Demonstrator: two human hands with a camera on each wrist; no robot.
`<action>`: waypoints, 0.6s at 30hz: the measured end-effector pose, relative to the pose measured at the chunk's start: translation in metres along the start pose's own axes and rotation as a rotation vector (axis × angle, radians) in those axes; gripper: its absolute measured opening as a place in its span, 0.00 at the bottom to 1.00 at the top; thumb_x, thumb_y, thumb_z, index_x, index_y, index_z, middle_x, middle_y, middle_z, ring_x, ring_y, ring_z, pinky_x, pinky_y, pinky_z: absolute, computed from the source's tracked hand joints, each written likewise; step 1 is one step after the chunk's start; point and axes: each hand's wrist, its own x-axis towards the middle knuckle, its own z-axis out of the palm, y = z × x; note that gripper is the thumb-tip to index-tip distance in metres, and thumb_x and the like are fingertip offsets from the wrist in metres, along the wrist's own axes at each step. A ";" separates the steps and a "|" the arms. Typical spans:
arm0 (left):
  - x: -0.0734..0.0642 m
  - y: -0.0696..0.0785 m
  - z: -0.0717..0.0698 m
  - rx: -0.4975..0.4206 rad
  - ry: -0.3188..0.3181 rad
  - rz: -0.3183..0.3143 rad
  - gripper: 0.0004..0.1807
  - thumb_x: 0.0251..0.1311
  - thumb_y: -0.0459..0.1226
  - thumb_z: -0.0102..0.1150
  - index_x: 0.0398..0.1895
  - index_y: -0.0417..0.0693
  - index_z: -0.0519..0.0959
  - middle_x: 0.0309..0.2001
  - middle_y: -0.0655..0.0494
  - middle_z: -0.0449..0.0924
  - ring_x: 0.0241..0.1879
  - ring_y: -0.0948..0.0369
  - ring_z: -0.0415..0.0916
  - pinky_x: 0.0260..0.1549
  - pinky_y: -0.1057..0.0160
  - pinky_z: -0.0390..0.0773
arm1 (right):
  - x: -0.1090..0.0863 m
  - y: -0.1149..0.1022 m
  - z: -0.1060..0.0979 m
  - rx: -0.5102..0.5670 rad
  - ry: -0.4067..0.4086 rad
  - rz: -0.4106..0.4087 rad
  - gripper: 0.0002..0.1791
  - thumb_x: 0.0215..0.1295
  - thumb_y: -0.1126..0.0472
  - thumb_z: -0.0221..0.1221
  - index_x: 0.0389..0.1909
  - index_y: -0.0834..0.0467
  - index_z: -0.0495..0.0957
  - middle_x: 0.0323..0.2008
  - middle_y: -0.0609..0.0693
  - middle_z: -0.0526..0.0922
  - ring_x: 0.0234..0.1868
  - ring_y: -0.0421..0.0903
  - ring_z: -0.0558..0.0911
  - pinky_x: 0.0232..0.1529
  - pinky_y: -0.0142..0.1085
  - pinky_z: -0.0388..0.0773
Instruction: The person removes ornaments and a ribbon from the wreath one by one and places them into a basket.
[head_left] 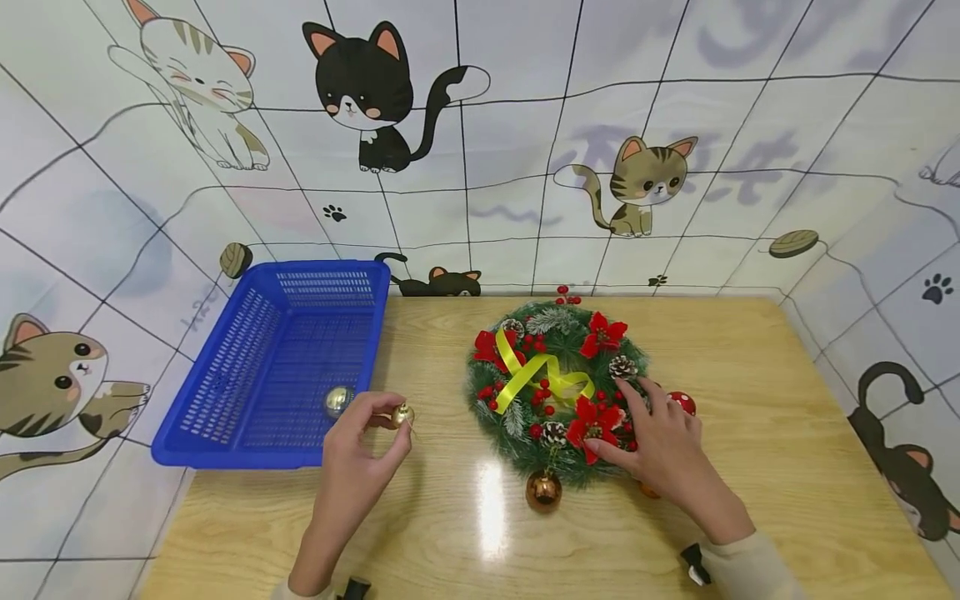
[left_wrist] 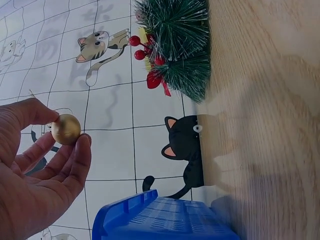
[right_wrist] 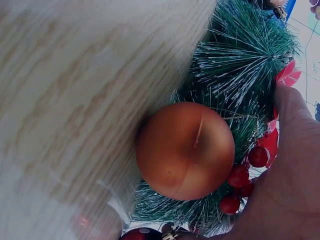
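Gold bauble: the small, shiny gold ball [head_left: 403, 415] is pinched between the thumb and fingers of the left hand [head_left: 360, 446], above the gap between basket and wreath.
Wreath: the round green bristly wreath [head_left: 516, 443], dressed with red flowers, berries, pinecones and a yellow satin ribbon [head_left: 522, 381], lies flat on the pale wood-grain table [head_left: 442, 525]. Its right near side is rested on by the right hand [head_left: 667, 454]; the fingers are spread and the thumb is laid on a red fabric flower [head_left: 596, 425].
Baubles at the rim: 3 are seen: a glossy copper ball [head_left: 543, 492] at the near edge, a matte orange ball [right_wrist: 185, 151] partly hidden under the right wrist, and a red ball with white dots [head_left: 682, 403] on the right. Whether all 3 are tied on cannot be told.
Progress: the work is judged to be partway; the gold bauble is not yet on the wreath, and 1 pale shiny ball [head_left: 339, 402] is left inside the blue plastic basket [head_left: 240, 458].
Ribbon: it is laid loosely across the wreath's middle; no tied bow is shown.
Edges: the far side is bounded by the cat-printed wall covering [head_left: 510, 133], close behind wreath and basket.
Open room: space for moving seems best offered on the near side and between basket and wreath.
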 end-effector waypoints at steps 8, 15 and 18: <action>0.002 -0.004 -0.011 0.011 0.049 0.023 0.21 0.56 0.17 0.70 0.52 0.38 0.84 0.45 0.54 0.87 0.41 0.53 0.84 0.44 0.68 0.83 | 0.000 -0.002 -0.001 0.019 -0.011 0.034 0.61 0.64 0.25 0.68 0.86 0.59 0.58 0.80 0.73 0.56 0.68 0.84 0.66 0.58 0.83 0.59; 0.000 -0.013 -0.033 0.031 0.089 -0.042 0.20 0.57 0.16 0.69 0.52 0.34 0.84 0.45 0.49 0.87 0.41 0.58 0.83 0.44 0.69 0.83 | 0.000 -0.002 0.001 0.021 -0.019 0.049 0.62 0.65 0.24 0.67 0.86 0.59 0.58 0.80 0.73 0.56 0.68 0.84 0.66 0.58 0.83 0.58; -0.001 -0.017 -0.041 0.043 0.116 -0.065 0.20 0.57 0.16 0.69 0.53 0.33 0.84 0.45 0.47 0.87 0.42 0.61 0.83 0.44 0.69 0.83 | -0.001 -0.002 0.003 0.022 -0.014 0.052 0.61 0.65 0.24 0.67 0.85 0.59 0.58 0.80 0.73 0.56 0.68 0.84 0.66 0.58 0.83 0.59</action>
